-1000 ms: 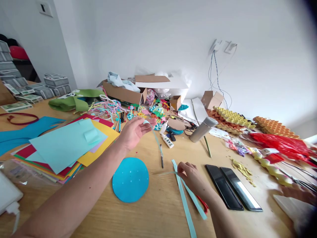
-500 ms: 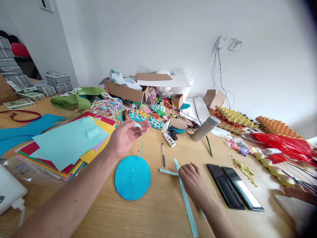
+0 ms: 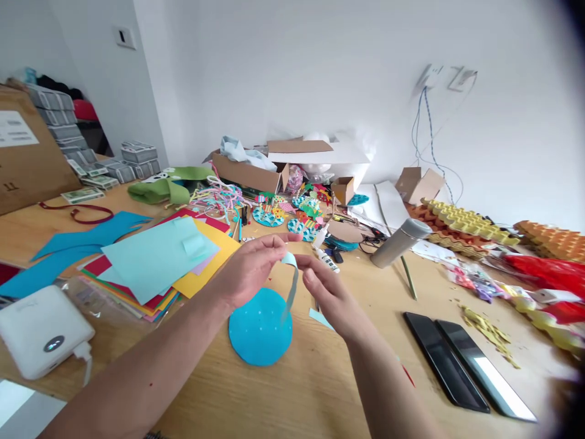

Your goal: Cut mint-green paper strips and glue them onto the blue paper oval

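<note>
A pale blue-green paper strip (image 3: 293,283) hangs in a curve from my left hand (image 3: 258,262), whose thumb and fingers pinch its upper end. Close by on the right, my right hand (image 3: 326,292) has its fingers reaching to the strip's top; its thumb is apart from them, and nothing is clearly gripped. Below both hands, a round blue disc (image 3: 260,332) with small pale dots lies flat on the table. Another pale strip (image 3: 320,318) shows partly beside my right hand, its rest hidden by the hand and forearm.
Coloured paper sheets (image 3: 150,262) and a white power bank (image 3: 46,332) lie left. Two black phones (image 3: 445,363) lie right, near a grey cylinder (image 3: 401,242). Glue bottles, decorated discs and boxes stand further back, with egg trays (image 3: 470,225) at right.
My right hand has left the strips on the table and moved up beside my left hand. The held strip now curves between both hands. The view has shifted left.
</note>
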The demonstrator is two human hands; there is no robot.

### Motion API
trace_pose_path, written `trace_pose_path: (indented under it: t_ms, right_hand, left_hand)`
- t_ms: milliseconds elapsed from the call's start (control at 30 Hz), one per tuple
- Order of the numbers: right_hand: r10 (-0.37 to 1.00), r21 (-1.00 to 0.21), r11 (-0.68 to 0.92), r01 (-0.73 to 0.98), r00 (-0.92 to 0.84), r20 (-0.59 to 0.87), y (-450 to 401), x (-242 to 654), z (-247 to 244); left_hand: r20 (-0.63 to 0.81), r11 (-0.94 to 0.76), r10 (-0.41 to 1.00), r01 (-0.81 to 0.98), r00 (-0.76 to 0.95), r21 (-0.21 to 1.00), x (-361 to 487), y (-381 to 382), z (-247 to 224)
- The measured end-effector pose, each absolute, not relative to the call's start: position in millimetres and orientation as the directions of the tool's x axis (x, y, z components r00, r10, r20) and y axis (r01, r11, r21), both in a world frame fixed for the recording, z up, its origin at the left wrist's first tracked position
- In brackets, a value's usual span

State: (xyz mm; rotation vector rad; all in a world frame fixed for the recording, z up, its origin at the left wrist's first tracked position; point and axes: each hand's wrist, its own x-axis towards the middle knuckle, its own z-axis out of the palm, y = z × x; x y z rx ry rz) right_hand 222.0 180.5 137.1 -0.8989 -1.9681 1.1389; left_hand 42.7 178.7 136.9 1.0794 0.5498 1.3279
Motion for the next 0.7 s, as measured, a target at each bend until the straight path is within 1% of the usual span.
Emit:
trace_pose_path:
  t_ms: [100,167,233,300,367,433,500,567,633,700]
  right_hand:
    - [0.791,-0.946,0.287,0.149,-0.593,0.147,191.1,201.3,147.1]
    - [0.791,-0.955,0.217,0.203,-0.61,0.05,196.5,197.4,152.3]
    - [0.789,-0.919,0.232,0.319,-0.614,-0.015,200.5,196.4,156.2]
    - [0.802,-0.814,0.323,0.483,-0.596,-0.036,202.9,193.7,156.6]
    - [0.826,-0.637,0.409,0.653,-0.561,-0.045,203.0,187.4,151.9]
    - [0.844,-0.436,0.447,0.781,-0.529,-0.082,200.8,178.7,142.7]
    - [0.844,-0.275,0.475,0.836,-0.521,-0.124,197.0,170.3,131.9]
    - [0.842,-0.162,0.492,0.855,-0.515,-0.161,193.1,163.9,122.8]
    - [0.843,-0.095,0.495,0.864,-0.503,-0.188,190.3,159.3,117.0]
    - [0.845,-0.063,0.491,0.869,-0.492,-0.208,188.9,155.5,113.8]
  left_hand:
    - [0.284,-0.217,0.938,-0.303,0.198,0.928,29.5,169.3,145.0]
    - [0.3,-0.277,0.94,-0.151,0.165,0.949,17.7,163.3,142.5]
    - [0.269,-0.274,0.954,0.025,0.135,0.961,6.7,157.9,131.5]
    - [0.212,-0.224,0.974,0.211,0.082,0.951,-1.3,154.0,113.8]
    - [0.167,-0.173,0.985,0.349,0.048,0.921,-6.2,151.8,92.9]
    - [0.095,-0.111,0.994,0.421,0.059,0.9,-9.1,151.3,72.6]
    - [0.044,-0.069,0.997,0.441,0.067,0.895,-11.1,152.2,55.4]
    - [0.006,-0.039,0.997,0.455,0.073,0.889,-13.2,154.1,42.1]
    - [-0.034,-0.004,0.997,0.474,0.072,0.881,-15.5,156.2,33.0]
    - [-0.071,0.029,0.995,0.492,0.068,0.87,-18.1,157.9,27.8]
